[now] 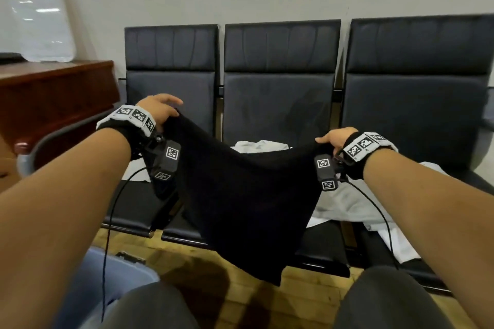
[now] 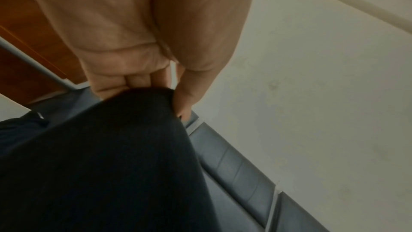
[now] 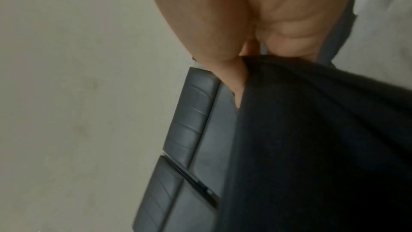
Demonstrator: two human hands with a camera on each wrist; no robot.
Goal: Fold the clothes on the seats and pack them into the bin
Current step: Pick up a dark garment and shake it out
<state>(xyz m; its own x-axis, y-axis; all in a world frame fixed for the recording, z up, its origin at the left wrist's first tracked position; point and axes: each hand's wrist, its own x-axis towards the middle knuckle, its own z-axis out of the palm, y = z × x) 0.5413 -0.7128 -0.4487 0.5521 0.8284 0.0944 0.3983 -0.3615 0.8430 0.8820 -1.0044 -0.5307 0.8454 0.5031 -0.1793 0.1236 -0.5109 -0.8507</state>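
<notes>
A black garment hangs spread in the air between my two hands, above the front edge of the middle seat. My left hand pinches its upper left corner; the left wrist view shows thumb and fingers closed on the dark cloth. My right hand pinches the upper right corner, its thumb against the black fabric in the right wrist view. The garment's lower edge dangles down toward the floor between my knees.
A white garment lies on the middle seat behind the black one, and more light clothes lie on the right seat. A blue-grey bin stands at the lower left on the wooden floor. A brown wooden cabinet stands left of the seats.
</notes>
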